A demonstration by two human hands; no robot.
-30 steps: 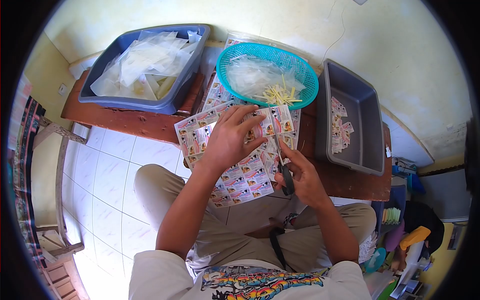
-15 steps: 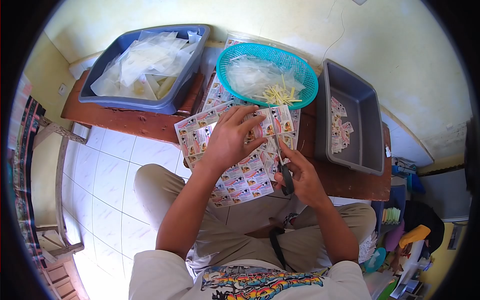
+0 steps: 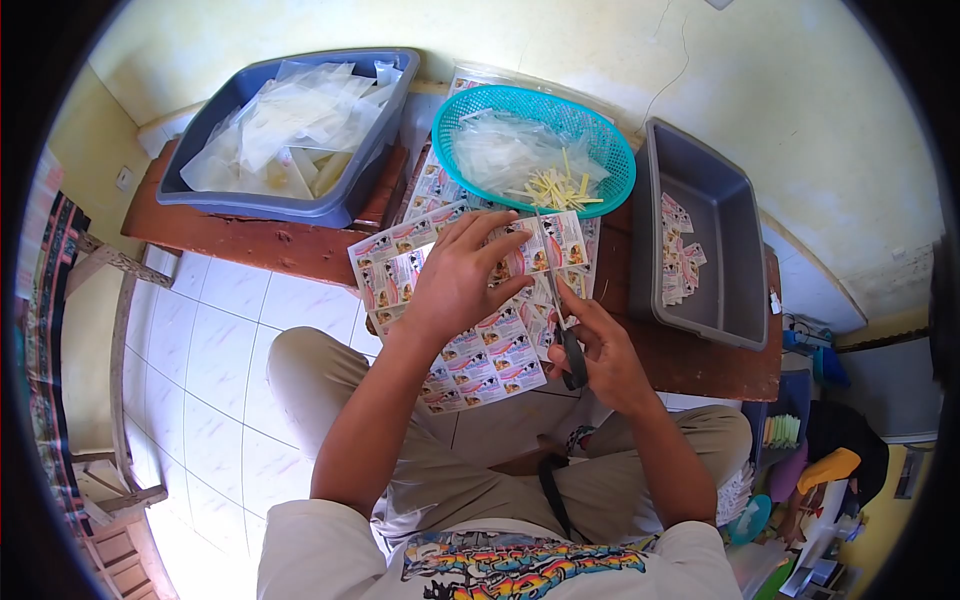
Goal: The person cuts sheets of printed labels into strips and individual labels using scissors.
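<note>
A printed label sheet (image 3: 500, 345) with rows of small pictures lies over the front edge of the bench, tilted toward my lap. My left hand (image 3: 462, 275) holds it from above, its thumb and fingers bent over the upper part. Black-handled scissors (image 3: 572, 358) are in my right hand (image 3: 605, 350), blades pointing away from me across the right part of the sheet. Between the blades and my left fingertips is a strip of labels. More printed sheets show beneath the one I hold.
Behind the sheets stands a teal basket (image 3: 620, 175) with clear plastic pieces and pale yellow strips. A blue-grey tub (image 3: 350, 205) of translucent bags sits left. At right, a grey tub (image 3: 735, 240) contains cut labels. Another person (image 3: 845, 460) bends at far right.
</note>
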